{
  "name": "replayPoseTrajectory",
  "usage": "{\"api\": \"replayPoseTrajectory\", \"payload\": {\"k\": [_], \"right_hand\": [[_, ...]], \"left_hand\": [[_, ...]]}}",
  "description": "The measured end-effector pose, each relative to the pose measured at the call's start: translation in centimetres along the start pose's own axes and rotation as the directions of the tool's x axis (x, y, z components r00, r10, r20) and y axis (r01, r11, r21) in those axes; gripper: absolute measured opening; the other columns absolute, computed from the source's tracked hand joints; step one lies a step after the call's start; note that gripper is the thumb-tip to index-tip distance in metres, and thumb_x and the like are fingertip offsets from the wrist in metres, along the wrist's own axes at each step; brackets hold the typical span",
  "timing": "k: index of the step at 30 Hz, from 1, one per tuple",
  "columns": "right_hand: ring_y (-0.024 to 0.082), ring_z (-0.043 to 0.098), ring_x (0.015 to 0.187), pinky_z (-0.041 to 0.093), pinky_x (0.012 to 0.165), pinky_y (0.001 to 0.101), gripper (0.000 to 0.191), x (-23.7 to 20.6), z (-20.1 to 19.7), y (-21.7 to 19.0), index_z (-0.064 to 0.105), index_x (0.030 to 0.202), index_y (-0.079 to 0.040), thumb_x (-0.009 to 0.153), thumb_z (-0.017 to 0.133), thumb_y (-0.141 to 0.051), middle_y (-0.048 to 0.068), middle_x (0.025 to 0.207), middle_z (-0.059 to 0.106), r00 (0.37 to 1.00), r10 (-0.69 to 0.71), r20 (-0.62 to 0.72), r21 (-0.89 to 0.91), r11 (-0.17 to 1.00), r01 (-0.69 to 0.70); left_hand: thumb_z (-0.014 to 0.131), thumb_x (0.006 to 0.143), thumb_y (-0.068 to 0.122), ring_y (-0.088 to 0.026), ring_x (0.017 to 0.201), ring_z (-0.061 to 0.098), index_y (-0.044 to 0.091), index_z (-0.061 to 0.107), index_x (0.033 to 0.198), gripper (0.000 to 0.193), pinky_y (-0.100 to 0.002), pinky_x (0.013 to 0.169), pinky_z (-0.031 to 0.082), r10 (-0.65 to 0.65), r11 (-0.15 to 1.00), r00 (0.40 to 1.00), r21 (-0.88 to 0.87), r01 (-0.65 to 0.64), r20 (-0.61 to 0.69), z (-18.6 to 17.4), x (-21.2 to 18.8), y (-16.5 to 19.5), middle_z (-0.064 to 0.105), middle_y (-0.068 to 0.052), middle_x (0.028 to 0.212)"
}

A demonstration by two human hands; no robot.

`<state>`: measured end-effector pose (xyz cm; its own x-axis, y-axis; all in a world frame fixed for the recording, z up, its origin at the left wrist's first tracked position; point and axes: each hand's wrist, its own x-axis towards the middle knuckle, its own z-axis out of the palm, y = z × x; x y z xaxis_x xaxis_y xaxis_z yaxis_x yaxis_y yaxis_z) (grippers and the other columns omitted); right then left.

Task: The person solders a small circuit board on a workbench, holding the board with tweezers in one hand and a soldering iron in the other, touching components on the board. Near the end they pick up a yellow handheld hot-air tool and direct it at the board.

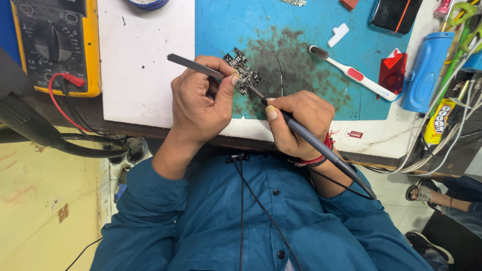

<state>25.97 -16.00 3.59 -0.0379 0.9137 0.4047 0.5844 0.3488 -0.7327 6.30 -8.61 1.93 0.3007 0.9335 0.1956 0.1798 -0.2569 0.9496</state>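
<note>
A small dark circuit board [243, 73] lies on a stained blue work mat [301, 45]. My left hand [201, 103] grips metal tweezers [193, 65] whose tips reach the board's near edge. Holding a black soldering iron [309, 140] like a pen, my right hand [298, 123] sets the iron's fine tip against the board's lower right side. A cable runs from the iron's handle down past my wrist, which wears red thread bands.
A yellow multimeter [55, 45] with a red lead sits at the left. A white and red toothbrush [351, 74], a blue bottle [427, 70], a dark phone [394, 15], a glue tube [438, 122] and cables crowd the right. Another person's sandalled foot [427, 194] shows at lower right.
</note>
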Motion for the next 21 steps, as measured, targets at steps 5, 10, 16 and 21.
{"api": "replayPoseTrajectory", "payload": {"k": [5, 10, 16, 21], "right_hand": [[0.024, 0.068, 0.070, 0.051, 0.061, 0.0314, 0.008, 0.03, 0.04, 0.03, 0.065, 0.095, -0.002, 0.093, 0.073, 0.000, 0.012, 0.087, 0.073, 1.000, 0.008, -0.009, 0.003, 1.000, -0.008], [0.024, 0.068, 0.069, 0.050, 0.062, 0.0322, 0.008, 0.04, 0.04, 0.01, 0.066, 0.095, -0.001, 0.092, 0.073, 0.001, 0.011, 0.085, 0.073, 1.000, 0.006, -0.001, 0.003, 1.000, -0.006], [0.024, 0.068, 0.069, 0.051, 0.064, 0.0337, 0.008, 0.11, 0.06, -0.01, 0.066, 0.095, -0.001, 0.092, 0.073, 0.000, 0.011, 0.084, 0.072, 1.000, 0.004, -0.002, 0.002, 1.000, -0.004], [0.024, 0.068, 0.069, 0.051, 0.064, 0.0336, 0.008, 0.14, 0.11, 0.03, 0.066, 0.095, -0.001, 0.092, 0.074, 0.000, 0.011, 0.085, 0.073, 1.000, 0.002, -0.004, 0.002, 1.000, -0.002]], "left_hand": [[0.070, 0.104, 0.000, -0.005, 0.058, 0.058, 0.001, 0.062, 0.102, 0.008, -0.021, 0.051, 0.042, -0.008, 1.000, 1.000, 0.003, 0.008, 0.000, -0.04, -0.02, 0.01, 0.069, -0.004, 0.083], [0.070, 0.105, 0.000, -0.004, 0.059, 0.058, 0.001, 0.062, 0.103, 0.008, -0.021, 0.051, 0.042, -0.001, 1.000, 1.000, -0.005, 0.001, -0.006, 0.01, -0.02, 0.00, 0.069, -0.004, 0.083], [0.069, 0.105, 0.000, -0.004, 0.059, 0.058, 0.001, 0.062, 0.103, 0.008, -0.021, 0.051, 0.042, -0.004, 1.000, 1.000, -0.009, 0.004, -0.004, -0.01, -0.01, -0.03, 0.069, -0.005, 0.083], [0.069, 0.105, 0.001, -0.004, 0.059, 0.059, 0.001, 0.061, 0.104, 0.008, -0.021, 0.051, 0.042, 0.002, 1.000, 1.000, 0.001, -0.002, -0.003, -0.04, 0.03, -0.08, 0.068, -0.004, 0.082]]}}
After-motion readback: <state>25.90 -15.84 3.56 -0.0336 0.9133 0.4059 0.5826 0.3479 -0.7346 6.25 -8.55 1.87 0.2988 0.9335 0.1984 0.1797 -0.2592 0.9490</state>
